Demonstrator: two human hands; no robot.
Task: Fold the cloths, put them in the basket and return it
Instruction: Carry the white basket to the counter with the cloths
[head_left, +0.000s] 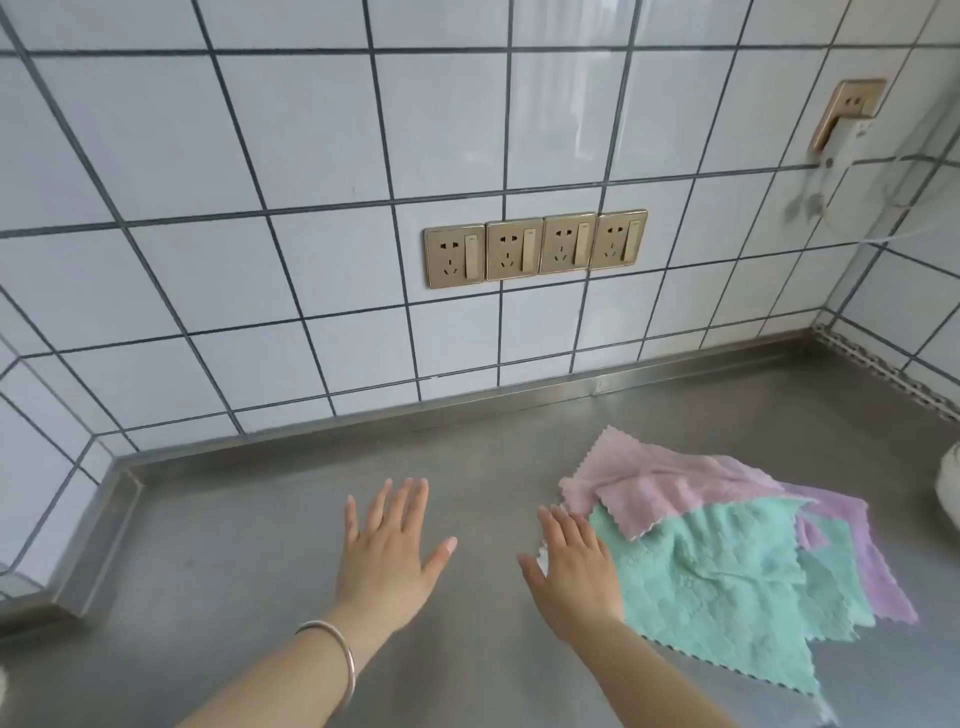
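Cloths (727, 551) heaped on steel counter (260, 545), just right of right hand (576, 566); its fingers straight, edge touching green cloth (717, 577); left hand (389, 545) flat, apart

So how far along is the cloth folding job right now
Nothing looks done yet: the pink cloth, green cloth and purple cloth lie unfolded in an overlapping pile on the steel counter. In hand: the right hand lies flat at the pile's edge; the left hand is flat over the bare counter. Left: folding, basketing, returning. No basket is clearly in view.
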